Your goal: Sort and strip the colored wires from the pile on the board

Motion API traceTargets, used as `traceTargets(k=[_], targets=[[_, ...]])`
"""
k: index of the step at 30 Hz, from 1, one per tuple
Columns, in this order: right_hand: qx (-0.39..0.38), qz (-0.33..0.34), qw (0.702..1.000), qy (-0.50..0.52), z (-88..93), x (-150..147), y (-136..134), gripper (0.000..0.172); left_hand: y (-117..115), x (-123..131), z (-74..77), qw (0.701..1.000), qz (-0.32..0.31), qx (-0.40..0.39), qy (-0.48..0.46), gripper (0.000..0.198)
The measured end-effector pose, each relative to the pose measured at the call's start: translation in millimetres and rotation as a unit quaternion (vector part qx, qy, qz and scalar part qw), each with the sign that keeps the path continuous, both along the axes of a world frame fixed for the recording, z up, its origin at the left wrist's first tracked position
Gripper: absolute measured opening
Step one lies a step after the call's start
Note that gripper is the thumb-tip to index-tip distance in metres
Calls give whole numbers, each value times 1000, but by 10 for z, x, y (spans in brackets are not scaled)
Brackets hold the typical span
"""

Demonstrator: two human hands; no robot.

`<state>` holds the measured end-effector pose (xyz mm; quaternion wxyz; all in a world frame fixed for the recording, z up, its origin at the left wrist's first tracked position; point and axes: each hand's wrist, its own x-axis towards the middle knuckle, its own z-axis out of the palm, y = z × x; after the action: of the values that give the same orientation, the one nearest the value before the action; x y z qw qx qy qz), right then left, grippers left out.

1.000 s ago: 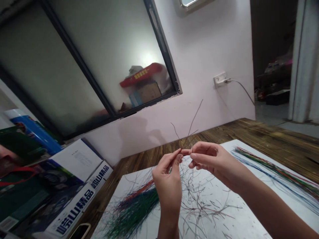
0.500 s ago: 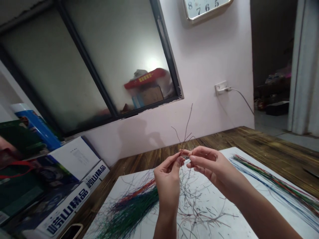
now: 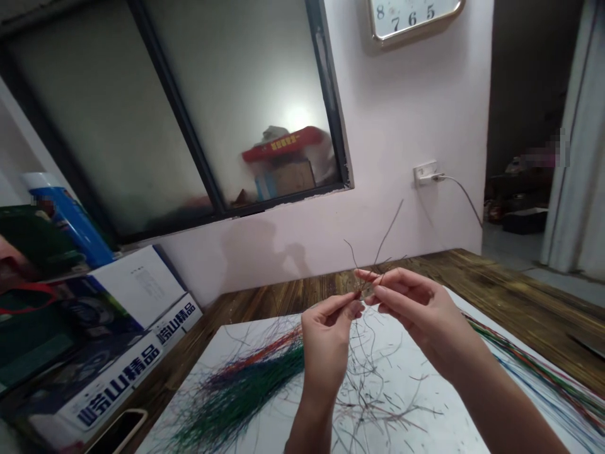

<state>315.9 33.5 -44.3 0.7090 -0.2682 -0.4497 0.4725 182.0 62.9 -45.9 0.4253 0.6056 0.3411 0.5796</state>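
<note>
Between thumb and forefinger, my left hand [image 3: 328, 340] pinches the base of a small bunch of thin dark wires [image 3: 385, 233], whose ends fan upward. Just to its right, my right hand [image 3: 420, 309] has its thumb and forefinger closed on the same wires, a little above the left fingertips. Below both hands, loose dark wire pieces [image 3: 368, 403] lie scattered and tangled on a white board [image 3: 444, 422]. To the left lies a thick bundle of green, blue and red wires [image 3: 255, 384], partly hidden behind my left forearm.
More coloured wires [image 3: 534, 353] lie along the right of the board. A phone [image 3: 118, 435] rests at the front left of the wooden table [image 3: 283, 293]. Cardboard boxes [image 3: 127, 378] and a blue canister [image 3: 75, 221] stand at left. A plugged-in charger [image 3: 432, 176] is on the wall.
Both hands appear slightly further right in view, with the bunch leaning more to the right. My right fingers have moved in from beside the bunch onto its wires. The view has shifted slightly.
</note>
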Motion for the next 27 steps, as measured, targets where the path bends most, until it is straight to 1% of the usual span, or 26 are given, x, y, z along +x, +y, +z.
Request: traceTargets(k=[6,11,14,17,20,24,27], targets=[[14,-33,999,0,-35,-9,57,10,-51,44,0,999,-40,5,25,11],[28,-37,999,-12,-42,-2,92,13,-39,40,-14,997,-63,-19,38,13],[27,-23,999,7,-34,-6,91,13,-24,44,-13,997,-65,-28,41,15],[24,3,999,39,-28,-19,84,13,-25,59,-7,996,-66,-30,45,13],[16,22,997,65,-34,-24,82,15,-37,77,1,994,-85,-30,54,11],[7,25,998,65,-42,-1,87,17,-46,79,1,991,-97,-29,85,13],[13,36,997,71,-38,9,91,17,-46,68,-13,989,-98,-26,105,15]])
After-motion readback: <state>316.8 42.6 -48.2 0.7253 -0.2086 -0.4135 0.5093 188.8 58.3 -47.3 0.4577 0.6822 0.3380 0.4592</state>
